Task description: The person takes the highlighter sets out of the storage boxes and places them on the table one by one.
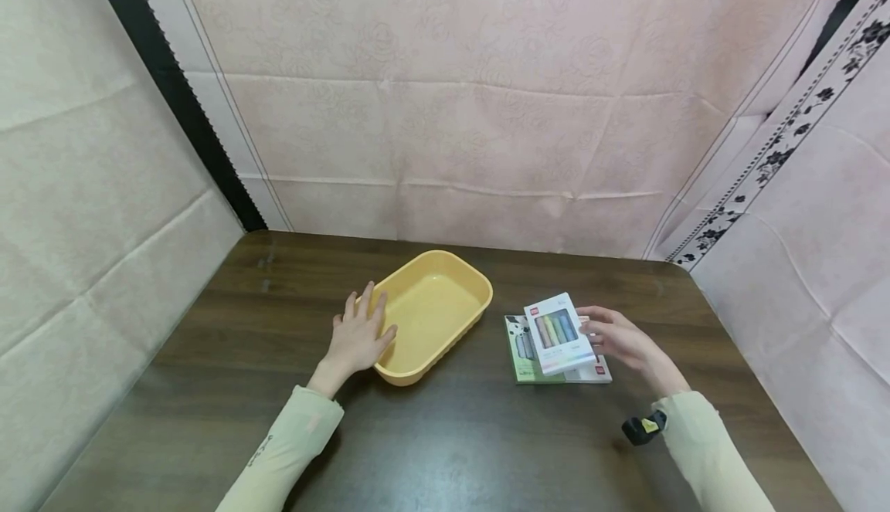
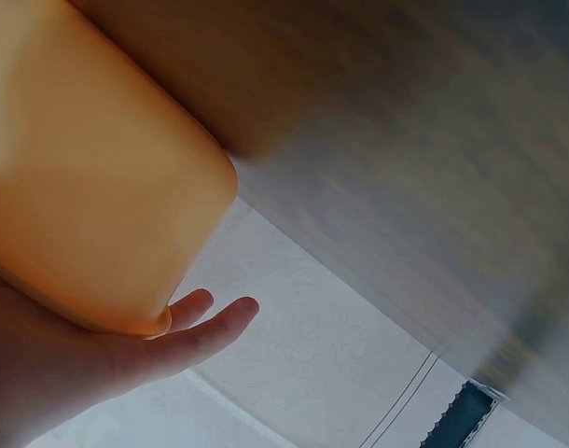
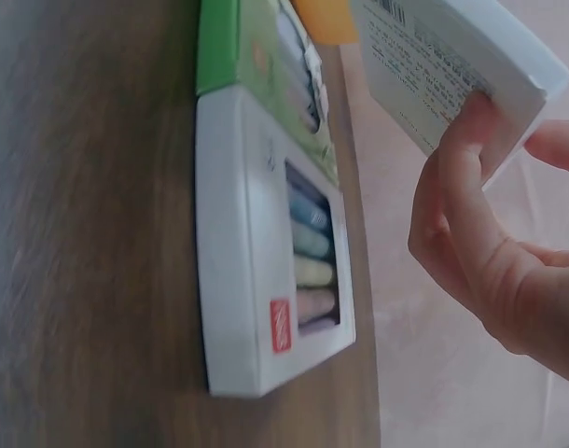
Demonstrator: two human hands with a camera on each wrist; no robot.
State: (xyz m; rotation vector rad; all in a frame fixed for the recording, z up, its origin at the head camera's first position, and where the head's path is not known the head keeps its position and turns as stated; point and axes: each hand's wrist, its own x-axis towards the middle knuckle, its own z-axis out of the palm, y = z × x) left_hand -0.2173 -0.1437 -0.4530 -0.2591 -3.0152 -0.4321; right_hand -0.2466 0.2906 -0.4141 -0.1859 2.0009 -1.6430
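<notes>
My left hand (image 1: pixel 356 340) rests on the near left rim of a yellow plastic basin (image 1: pixel 436 307), fingers spread and fairly straight. In the left wrist view the basin's outer wall (image 2: pixel 107 177) fills the upper left, with fingers along its rim. My right hand (image 1: pixel 622 340) pinches a white box of pastel highlighters (image 1: pixel 559 334) by its right edge, thumb and fingers on opposite faces. Below it on the table lie a green-and-white box (image 1: pixel 524 365) and another white highlighter box (image 3: pixel 238 233), partly covered in the head view. The right wrist view shows the held box's printed back (image 3: pixel 415 70), tilted.
The dark wooden table (image 1: pixel 445 450) carries everything. Pale cloth hangs behind it (image 1: pixel 452 133) and on both sides. A black device (image 1: pixel 643 427) is strapped at my right wrist.
</notes>
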